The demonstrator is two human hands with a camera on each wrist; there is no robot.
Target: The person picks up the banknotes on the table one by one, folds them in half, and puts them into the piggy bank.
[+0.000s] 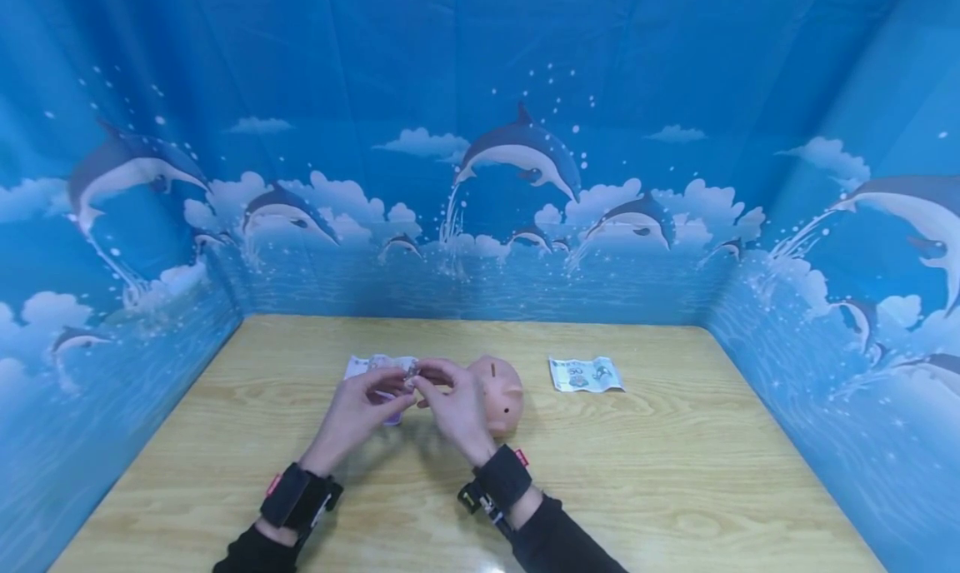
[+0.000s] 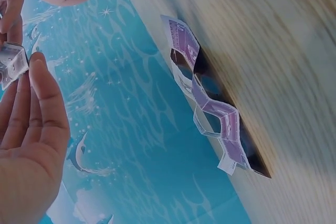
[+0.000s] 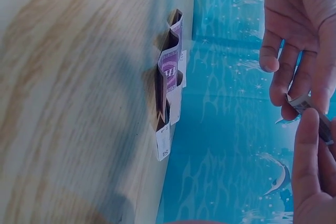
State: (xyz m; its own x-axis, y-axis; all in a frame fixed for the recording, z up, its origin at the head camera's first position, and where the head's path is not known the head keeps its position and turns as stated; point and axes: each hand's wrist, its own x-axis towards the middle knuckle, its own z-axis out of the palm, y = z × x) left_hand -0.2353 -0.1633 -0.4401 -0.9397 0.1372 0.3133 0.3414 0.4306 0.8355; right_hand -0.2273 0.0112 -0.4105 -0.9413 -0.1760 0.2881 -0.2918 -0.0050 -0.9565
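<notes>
Both hands meet just left of the piggy bank. My left hand [image 1: 360, 402] pinches a small folded banknote [image 2: 13, 64] between thumb and fingers. From the other side, my right hand [image 1: 456, 402] grips the same folded note with thumb and fingertips, as the right wrist view also shows. Zigzag-creased purple banknotes [image 2: 226, 116] stand on the table beyond the hands, partly hidden by them in the head view. Beside the right hand is a pink piggy bank [image 1: 504, 398] with a slot on top.
A creased pale banknote [image 1: 585, 375] lies on the wooden table [image 1: 675, 465], right of the piggy bank. Blue dolphin-printed curtains [image 1: 360, 73] enclose the table at the back and both sides. Each wrist wears a black strap with a camera.
</notes>
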